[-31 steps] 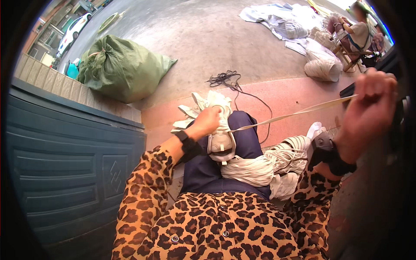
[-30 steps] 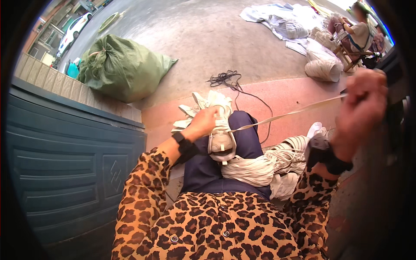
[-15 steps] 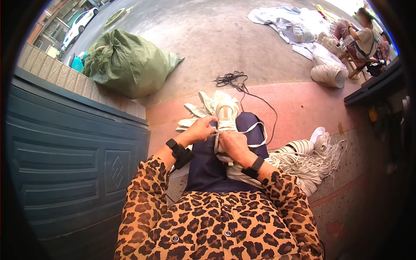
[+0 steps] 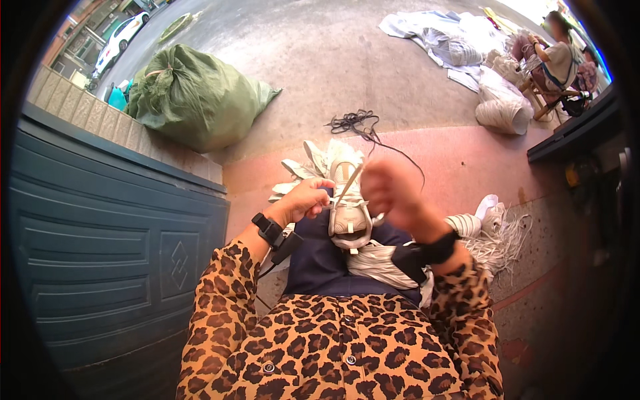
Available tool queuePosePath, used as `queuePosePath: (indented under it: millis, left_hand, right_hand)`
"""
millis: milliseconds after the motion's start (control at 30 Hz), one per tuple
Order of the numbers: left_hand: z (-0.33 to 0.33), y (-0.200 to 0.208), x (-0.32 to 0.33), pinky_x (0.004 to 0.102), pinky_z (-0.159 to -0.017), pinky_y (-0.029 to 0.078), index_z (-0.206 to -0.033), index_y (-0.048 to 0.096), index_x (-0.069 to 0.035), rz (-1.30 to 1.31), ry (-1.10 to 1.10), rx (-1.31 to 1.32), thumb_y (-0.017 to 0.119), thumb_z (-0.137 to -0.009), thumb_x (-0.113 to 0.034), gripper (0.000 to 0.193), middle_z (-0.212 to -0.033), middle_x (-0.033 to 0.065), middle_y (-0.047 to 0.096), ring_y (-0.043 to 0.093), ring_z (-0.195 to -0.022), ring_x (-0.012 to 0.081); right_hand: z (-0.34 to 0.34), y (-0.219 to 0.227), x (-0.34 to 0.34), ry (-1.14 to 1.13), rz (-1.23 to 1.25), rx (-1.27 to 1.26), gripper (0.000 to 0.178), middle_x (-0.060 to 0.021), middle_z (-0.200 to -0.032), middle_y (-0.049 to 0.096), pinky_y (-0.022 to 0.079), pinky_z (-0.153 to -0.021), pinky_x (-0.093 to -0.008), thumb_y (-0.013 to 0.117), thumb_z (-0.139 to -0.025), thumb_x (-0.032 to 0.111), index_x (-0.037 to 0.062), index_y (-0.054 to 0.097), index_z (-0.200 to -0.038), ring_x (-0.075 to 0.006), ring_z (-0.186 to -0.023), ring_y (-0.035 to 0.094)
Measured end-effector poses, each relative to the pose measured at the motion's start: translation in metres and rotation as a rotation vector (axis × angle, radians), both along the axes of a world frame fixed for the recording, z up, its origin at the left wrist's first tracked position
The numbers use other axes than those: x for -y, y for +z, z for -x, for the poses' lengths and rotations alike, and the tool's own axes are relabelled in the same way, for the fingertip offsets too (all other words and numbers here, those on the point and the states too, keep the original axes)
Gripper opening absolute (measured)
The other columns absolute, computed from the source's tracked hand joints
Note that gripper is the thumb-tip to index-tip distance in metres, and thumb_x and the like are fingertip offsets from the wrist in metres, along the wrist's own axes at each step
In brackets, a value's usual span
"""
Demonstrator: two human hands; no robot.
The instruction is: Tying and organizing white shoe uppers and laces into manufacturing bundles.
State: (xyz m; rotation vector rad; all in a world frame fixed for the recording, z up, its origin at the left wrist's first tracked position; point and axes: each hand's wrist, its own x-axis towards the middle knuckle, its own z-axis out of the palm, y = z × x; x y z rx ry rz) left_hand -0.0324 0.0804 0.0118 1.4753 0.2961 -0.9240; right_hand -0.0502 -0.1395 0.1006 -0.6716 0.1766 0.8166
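Cannot tell any grip in the left hand, curled in beside the pale shoe near the far edge of the lap. Through uneven tugging with the right hand, blurred but seemingly closed on the lace, could tip the shoe or twist it.

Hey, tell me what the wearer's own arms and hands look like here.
Both arms wear long leopard-print sleeves, orange-tan with dark brown and black spots. The left hand and the right hand are gloveless; the right one is blurred. Each wrist has a black band, left and right, with a dark, boxy piece beside it.
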Motion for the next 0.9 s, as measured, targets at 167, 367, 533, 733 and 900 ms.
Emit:
queuePosePath:
  millis: [167, 367, 533, 733, 900]
  left_hand:
    - [-0.013, 0.006, 0.016, 0.0208, -0.034, 0.030, -0.116, 0.044, -0.006, -0.158, -0.208, 0.045, 0.053, -0.076, -0.005, 0.041, -0.071, 0.0026, 0.053, 0.042, -0.040, 0.0065]
    - [-0.018, 0.041, 0.059, 0.0271, -0.072, 0.046, -0.111, 0.053, -0.001, 0.043, -0.748, 0.603, 0.059, -0.081, -0.016, 0.034, -0.093, 0.0080, 0.060, 0.057, -0.084, 0.0178]
    - [-0.033, 0.086, 0.004, 0.0327, -0.082, 0.045, -0.094, 0.059, 0.001, 0.313, -0.229, 0.456, 0.053, -0.086, -0.018, 0.021, -0.090, 0.0104, 0.061, 0.058, -0.086, 0.0196]
    - [-0.075, 0.081, -0.172, 0.0315, -0.059, 0.040, -0.082, 0.051, -0.006, 0.652, 0.724, 0.315, 0.044, -0.090, -0.017, 0.015, -0.065, 0.0027, 0.046, 0.045, -0.059, 0.0171]
    - [-0.050, 0.073, -0.195, 0.0253, -0.045, 0.031, -0.083, 0.050, -0.011, 0.261, 0.733, 0.218, 0.048, -0.089, -0.025, 0.015, -0.061, -0.0023, 0.041, 0.038, -0.049, 0.0100]
  right_hand:
    - [0.014, 0.159, 0.053, -0.202, -0.798, 0.465, 0.023, 0.0030, -0.063, 0.028, 0.018, -0.035, -0.0192, 0.034, -0.092, 0.016, 0.0101, 0.033, -0.069, -0.0059, -0.048, 0.024]
    - [0.002, 0.170, 0.037, -0.089, -0.509, 0.656, 0.020, 0.0017, -0.063, 0.030, 0.024, -0.040, -0.0206, 0.036, -0.092, 0.017, 0.0074, 0.036, -0.074, -0.0073, -0.049, 0.027]
    - [-0.029, 0.123, 0.067, -0.798, 0.331, 0.897, 0.020, -0.0144, -0.083, 0.056, 0.044, -0.073, -0.0331, 0.040, -0.085, 0.011, -0.0029, 0.052, -0.078, -0.0211, -0.076, 0.054]
    - [-0.029, 0.015, 0.266, -0.797, -0.364, 0.194, 0.006, -0.0062, -0.072, 0.039, 0.034, -0.068, -0.0323, 0.040, -0.078, 0.005, 0.0014, 0.040, -0.073, -0.0179, -0.068, 0.038]
    - [-0.019, 0.024, 0.249, -0.912, -0.212, 0.302, 0.008, -0.0057, -0.071, 0.037, 0.032, -0.066, -0.0327, 0.040, -0.079, 0.005, 0.0024, 0.039, -0.072, -0.0177, -0.068, 0.035]
